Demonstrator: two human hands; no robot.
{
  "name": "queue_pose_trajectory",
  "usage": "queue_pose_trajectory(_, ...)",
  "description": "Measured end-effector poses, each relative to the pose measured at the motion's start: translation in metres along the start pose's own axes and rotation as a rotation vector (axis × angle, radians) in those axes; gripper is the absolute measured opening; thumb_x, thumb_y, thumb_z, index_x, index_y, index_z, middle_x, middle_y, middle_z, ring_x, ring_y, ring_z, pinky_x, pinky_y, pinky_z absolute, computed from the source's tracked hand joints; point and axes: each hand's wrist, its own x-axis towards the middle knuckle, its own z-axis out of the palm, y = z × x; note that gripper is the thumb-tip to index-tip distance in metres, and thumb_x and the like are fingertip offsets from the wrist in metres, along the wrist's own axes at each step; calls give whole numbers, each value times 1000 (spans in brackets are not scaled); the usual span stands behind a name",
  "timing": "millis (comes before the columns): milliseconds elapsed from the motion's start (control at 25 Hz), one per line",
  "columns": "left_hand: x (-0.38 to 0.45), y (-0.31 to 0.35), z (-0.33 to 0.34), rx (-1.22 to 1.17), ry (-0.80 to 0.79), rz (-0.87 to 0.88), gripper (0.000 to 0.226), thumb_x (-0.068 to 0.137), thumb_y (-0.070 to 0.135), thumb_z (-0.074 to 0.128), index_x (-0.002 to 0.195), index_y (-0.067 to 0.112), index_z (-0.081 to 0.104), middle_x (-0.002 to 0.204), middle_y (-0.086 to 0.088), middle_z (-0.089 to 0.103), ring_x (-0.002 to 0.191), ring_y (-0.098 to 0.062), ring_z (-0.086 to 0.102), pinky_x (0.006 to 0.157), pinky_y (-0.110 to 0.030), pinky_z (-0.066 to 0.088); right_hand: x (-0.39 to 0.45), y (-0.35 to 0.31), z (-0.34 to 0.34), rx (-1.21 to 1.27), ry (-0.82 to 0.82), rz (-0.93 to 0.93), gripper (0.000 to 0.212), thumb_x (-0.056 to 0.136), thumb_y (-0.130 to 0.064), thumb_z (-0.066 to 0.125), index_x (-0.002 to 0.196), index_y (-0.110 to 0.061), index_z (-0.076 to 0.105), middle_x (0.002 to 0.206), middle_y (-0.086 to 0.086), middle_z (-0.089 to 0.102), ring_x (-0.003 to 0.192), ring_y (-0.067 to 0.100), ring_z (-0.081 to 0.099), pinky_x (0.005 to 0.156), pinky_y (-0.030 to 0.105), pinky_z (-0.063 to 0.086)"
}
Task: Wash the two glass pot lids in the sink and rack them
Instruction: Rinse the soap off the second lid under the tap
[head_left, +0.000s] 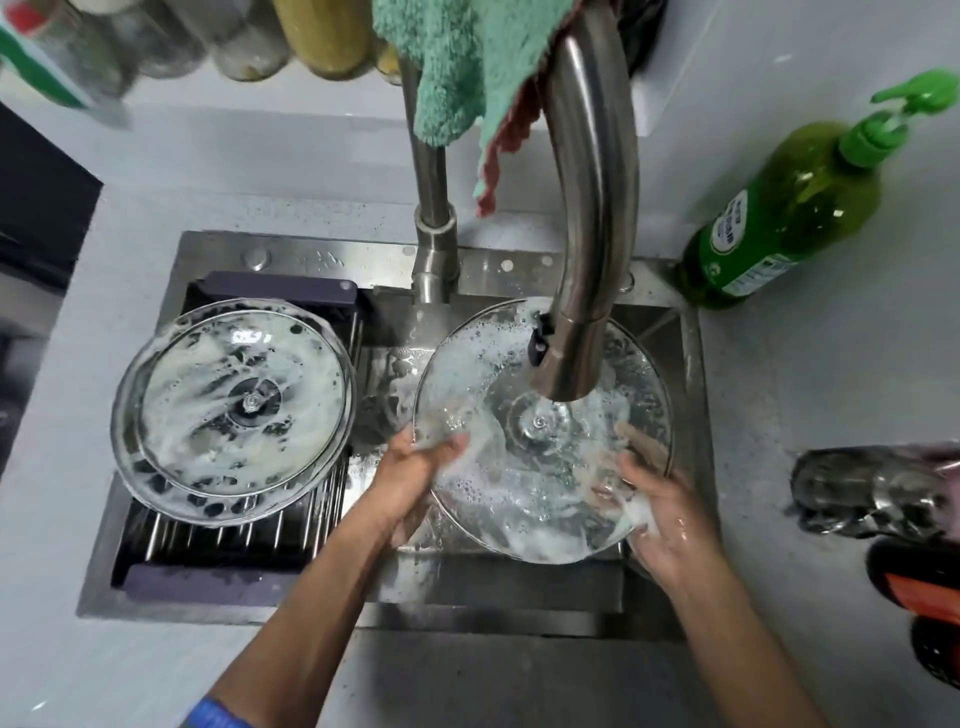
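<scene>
Head view: soapy glass lid (540, 467) held under faucet (587, 249) over sink (691, 415), rim gripped by left hand (415, 467) and right hand (660, 509). Second lid (234, 410), foamy, laid on rack (244, 525). Rinse best done by rotating lid slowly, firm grip kept on slippery rim.

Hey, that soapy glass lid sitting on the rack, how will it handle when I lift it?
The lid on the rack is probably slippery, since suds coat it. It looks like rigid, breakable glass, so grip its rim firmly.
</scene>
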Motion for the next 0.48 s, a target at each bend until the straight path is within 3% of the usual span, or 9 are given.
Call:
queue_pose_trajectory(80,-9,-13,-10,-130,-166,-67,67,74,19,84,133,29,54,122,2,73,57,-11,65,46,-19,52,11,-5,12,-200,30,-124,33,89,-6,66,119,-18,64,124,21,67,103,38,67,89,55,55)
queue_pose_trajectory(120,-12,-18,-11,-199,-194,-35,66,75,5,79,130,36,59,125,-3,72,67,-14,72,45,-18,53,15,-9,21,-392,81,-216,35,92,-16,65,126,-21,59,129,17,64,109,37,65,91,53,54)
queue_pose_trajectory(160,-14,-24,-11,-259,-215,18,75,75,-4,74,131,43,59,128,-7,70,88,-21,76,53,-23,59,18,-10,30,-716,158,-309,45,95,-32,61,138,-25,48,138,15,58,119,36,60,97,53,52)
queue_pose_trajectory(240,-20,-30,-7,-370,-315,135,94,76,-13,66,141,51,47,135,-17,64,116,-39,66,75,-46,63,16,7,50,-1476,305,-547,62,97,-45,49,152,-22,31,156,16,36,142,36,35,117,55,29)
queue_pose_trajectory(320,-27,-31,-1,-426,-380,206,100,76,-17,63,146,51,40,137,-24,60,116,-47,64,85,-58,58,15,28,82,-1936,93,-783,51,93,-37,55,139,-17,53,154,16,41,144,40,29,118,61,17)
queue_pose_trajectory(360,-30,-33,0,-441,-348,205,102,74,-18,63,146,50,41,133,-27,62,108,-45,69,83,-56,59,15,32,93,-1965,-113,-750,46,93,-35,54,136,-20,57,155,12,40,143,38,33,115,61,21)
queue_pose_trajectory(400,-34,-34,0,-451,-302,196,102,71,-19,64,145,47,43,126,-27,66,97,-42,72,79,-54,61,20,29,101,-1888,-279,-622,49,96,-35,51,144,-25,48,161,6,30,143,34,34,114,60,25)
queue_pose_trajectory(440,-37,-35,-1,-458,-264,179,101,69,-19,65,146,43,45,117,-25,71,92,-44,73,76,-55,61,27,23,104,-1738,-343,-530,55,100,-37,44,153,-33,29,165,1,20,146,31,31,116,58,26)
queue_pose_trajectory(480,-41,-37,-2,-466,-234,150,99,67,-18,65,146,38,45,108,-26,73,91,-49,72,76,-59,60,30,21,103,-1618,-280,-539,57,103,-42,37,154,-41,13,166,-1,15,149,31,24,121,55,20)
